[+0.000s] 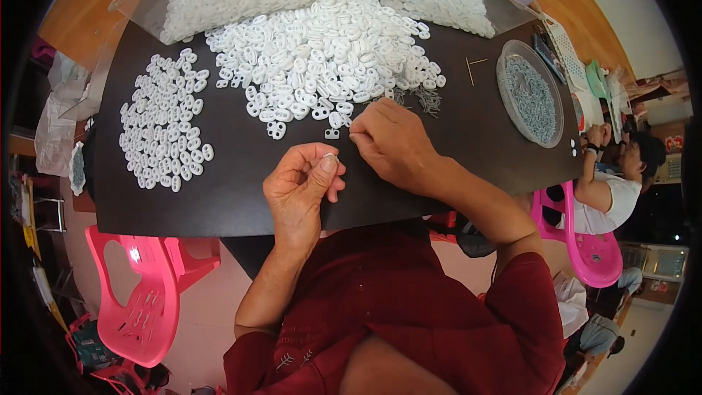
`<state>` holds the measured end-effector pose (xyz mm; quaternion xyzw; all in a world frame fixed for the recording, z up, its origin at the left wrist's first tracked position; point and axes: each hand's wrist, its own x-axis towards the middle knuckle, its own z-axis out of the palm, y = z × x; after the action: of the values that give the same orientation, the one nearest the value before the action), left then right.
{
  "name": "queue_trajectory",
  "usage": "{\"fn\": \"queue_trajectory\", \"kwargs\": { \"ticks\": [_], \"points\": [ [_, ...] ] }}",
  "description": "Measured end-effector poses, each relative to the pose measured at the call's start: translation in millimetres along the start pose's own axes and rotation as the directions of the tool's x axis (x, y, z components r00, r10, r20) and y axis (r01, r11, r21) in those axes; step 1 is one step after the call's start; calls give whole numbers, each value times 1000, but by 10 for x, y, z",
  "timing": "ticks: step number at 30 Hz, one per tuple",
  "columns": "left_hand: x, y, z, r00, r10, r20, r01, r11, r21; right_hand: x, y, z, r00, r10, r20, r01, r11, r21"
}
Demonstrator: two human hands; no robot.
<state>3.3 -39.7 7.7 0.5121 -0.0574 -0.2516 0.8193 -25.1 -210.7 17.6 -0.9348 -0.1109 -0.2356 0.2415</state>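
On my feed: left fingers (319, 178) pinched together; right fingers (370, 132) curled, tips poorly seen, so I cannot tell what they grip; one white oval piece (332, 134) just beyond left fingers, white pile (322, 51) farther ahead, grey pins (430, 102) beyond right fingers, all on dark tabletop (234, 183)

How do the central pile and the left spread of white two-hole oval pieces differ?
Amount: the central pile holds far more pieces than the left spread.
Depth: the central pile is heaped several pieces deep; the left spread lies mostly in a single layer.
Outline: the central pile straggles at its near edge; the left spread forms a more compact patch.
Shared: white oval two-hole pieces, on the same dark tabletop.
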Motion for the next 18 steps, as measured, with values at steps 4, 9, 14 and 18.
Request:
{"fn": "queue_trajectory", "kwargs": {
  "ticks": [4, 9, 14, 18],
  "points": [
    [11, 11, -26, 1000, -5, 15, 6, 1000, -10, 17, -171, -107, 979, 188, 74, -202, 930, 308],
    [10, 9, -26, 998, -14, 59, 13, 1000, 11, 55, -263, -180, 909, 330, 254, -414, 779, 471],
    [3, 5, -35, 998, -8, 64, 8, 1000, 6, 70, -309, -182, 868, 385, 314, -497, 697, 518],
    [6, -14, -53, 998, -5, 67, 4, 1000, 14, 76, -317, -176, 869, 387, 309, -494, 704, 509]
  ]
}}
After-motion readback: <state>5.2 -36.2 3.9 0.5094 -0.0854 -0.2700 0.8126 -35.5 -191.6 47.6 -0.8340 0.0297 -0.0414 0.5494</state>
